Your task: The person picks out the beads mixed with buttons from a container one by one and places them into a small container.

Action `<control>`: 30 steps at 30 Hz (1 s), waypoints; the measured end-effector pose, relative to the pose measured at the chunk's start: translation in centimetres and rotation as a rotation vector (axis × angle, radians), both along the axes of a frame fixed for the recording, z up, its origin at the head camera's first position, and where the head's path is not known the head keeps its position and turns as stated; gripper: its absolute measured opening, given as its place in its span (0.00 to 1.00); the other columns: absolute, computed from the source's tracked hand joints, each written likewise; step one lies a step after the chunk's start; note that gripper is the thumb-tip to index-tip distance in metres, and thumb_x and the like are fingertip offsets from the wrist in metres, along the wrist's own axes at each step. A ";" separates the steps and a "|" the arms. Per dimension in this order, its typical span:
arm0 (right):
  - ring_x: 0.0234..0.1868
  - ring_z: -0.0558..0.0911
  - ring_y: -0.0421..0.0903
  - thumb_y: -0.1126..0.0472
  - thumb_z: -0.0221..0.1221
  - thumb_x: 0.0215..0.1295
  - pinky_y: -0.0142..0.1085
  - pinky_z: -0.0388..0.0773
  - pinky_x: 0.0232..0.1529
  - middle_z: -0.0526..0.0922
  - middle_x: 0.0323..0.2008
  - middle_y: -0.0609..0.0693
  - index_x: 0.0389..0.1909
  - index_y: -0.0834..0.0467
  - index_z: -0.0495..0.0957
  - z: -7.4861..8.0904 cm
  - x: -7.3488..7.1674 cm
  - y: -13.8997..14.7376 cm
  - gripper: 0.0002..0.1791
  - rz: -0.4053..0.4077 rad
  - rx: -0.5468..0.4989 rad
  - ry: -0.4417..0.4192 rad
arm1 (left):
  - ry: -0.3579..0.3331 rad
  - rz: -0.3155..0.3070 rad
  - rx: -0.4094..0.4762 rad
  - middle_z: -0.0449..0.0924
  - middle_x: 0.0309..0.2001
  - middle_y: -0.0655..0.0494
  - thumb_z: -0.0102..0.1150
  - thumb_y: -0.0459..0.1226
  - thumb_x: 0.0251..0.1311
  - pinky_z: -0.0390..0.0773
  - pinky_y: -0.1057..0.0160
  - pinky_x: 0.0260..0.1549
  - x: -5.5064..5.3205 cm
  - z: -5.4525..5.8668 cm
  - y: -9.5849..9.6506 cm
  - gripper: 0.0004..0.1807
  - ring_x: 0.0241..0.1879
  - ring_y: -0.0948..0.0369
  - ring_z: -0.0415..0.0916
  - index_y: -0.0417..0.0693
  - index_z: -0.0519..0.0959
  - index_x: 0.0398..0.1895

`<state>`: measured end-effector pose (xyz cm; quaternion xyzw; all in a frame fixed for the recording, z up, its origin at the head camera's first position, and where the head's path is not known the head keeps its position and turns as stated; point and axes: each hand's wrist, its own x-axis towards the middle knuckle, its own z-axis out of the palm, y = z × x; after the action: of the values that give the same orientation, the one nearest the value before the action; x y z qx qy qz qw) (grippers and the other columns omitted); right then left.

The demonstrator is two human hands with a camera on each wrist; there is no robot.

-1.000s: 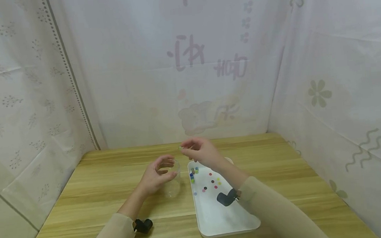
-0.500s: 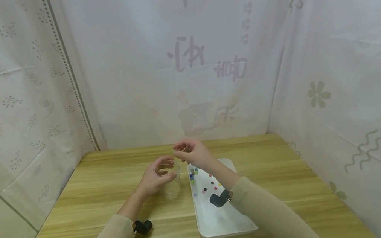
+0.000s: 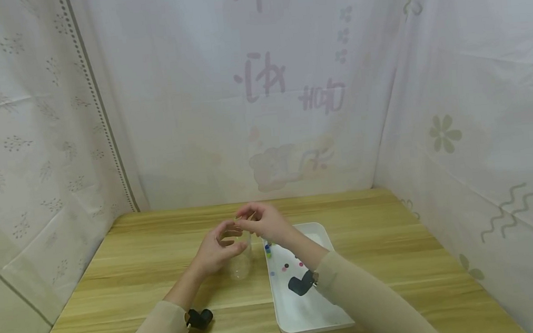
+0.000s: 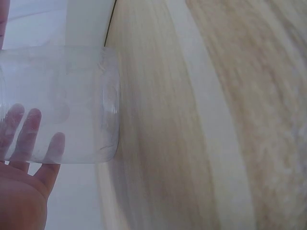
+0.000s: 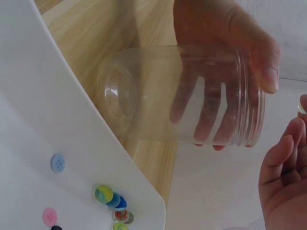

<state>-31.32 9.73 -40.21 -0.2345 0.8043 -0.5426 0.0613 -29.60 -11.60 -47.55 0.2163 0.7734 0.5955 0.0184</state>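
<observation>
A clear plastic jar (image 5: 148, 96) with a threaded mouth and no lid stands upright on the wooden table. My left hand (image 3: 214, 250) grips it near the top, thumb on one side and fingers spread round the other. Through the transparent wall in the right wrist view, the inside looks empty. Just above the mouth, my right hand (image 3: 268, 225) pinches a small glass marble (image 5: 301, 108) between thumb and fingertips. Only part of the marble shows past the fingers.
A white tray (image 3: 308, 316) lies right of the jar. Inside are several glass marbles (image 5: 103, 194) along its left edge, a light blue button (image 5: 57, 163), a pink button (image 5: 49, 216) and other buttons. The right forearm covers part of it. Patterned cloth (image 3: 186, 115) hangs behind the table.
My right hand has moved left and slightly down with the marble, from above the tray's far left corner to the jar's mouth. The left hand and jar have hardly moved.
</observation>
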 end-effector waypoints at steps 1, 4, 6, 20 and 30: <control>0.33 0.79 0.42 0.54 0.70 0.74 0.32 0.77 0.31 0.86 0.42 0.47 0.54 0.54 0.88 0.0 0.0 0.0 0.13 0.003 0.000 -0.003 | 0.001 0.000 -0.003 0.81 0.70 0.42 0.72 0.40 0.67 0.74 0.32 0.74 0.0 0.0 0.0 0.30 0.72 0.40 0.76 0.47 0.76 0.71; 0.33 0.79 0.42 0.54 0.71 0.74 0.31 0.77 0.31 0.86 0.42 0.48 0.55 0.55 0.87 -0.2 0.0 -0.1 0.14 0.010 -0.003 -0.008 | 0.002 -0.003 -0.002 0.81 0.69 0.43 0.72 0.40 0.67 0.74 0.31 0.74 0.0 0.1 0.0 0.28 0.72 0.40 0.76 0.46 0.77 0.69; 0.34 0.80 0.42 0.53 0.70 0.74 0.32 0.78 0.31 0.86 0.42 0.48 0.55 0.54 0.87 -0.4 0.0 -0.1 0.14 0.013 0.005 -0.001 | 0.004 0.001 -0.010 0.81 0.69 0.44 0.72 0.41 0.67 0.74 0.32 0.74 0.0 0.1 0.1 0.27 0.72 0.40 0.76 0.47 0.77 0.67; 0.37 0.80 0.43 0.50 0.71 0.74 0.32 0.78 0.34 0.84 0.61 0.57 0.69 0.49 0.81 -0.4 -0.2 0.1 0.26 0.012 -0.029 -0.025 | 0.010 0.004 -0.001 0.80 0.71 0.40 0.72 0.40 0.67 0.75 0.32 0.73 -0.1 -0.2 0.0 0.32 0.72 0.41 0.77 0.49 0.76 0.73; 0.39 0.83 0.44 0.52 0.71 0.74 0.31 0.79 0.33 0.83 0.61 0.57 0.70 0.49 0.80 -0.4 -1.3 2.6 0.26 -0.035 -0.076 -0.008 | 0.023 -0.005 0.027 0.81 0.69 0.37 0.72 0.39 0.66 0.74 0.29 0.72 -0.2 -0.1 0.1 0.31 0.71 0.39 0.77 0.48 0.76 0.72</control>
<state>-32.60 12.32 -40.64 -0.2204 0.7869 -0.5746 0.0462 -29.81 -11.48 -47.66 0.2253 0.7649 0.6035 0.0082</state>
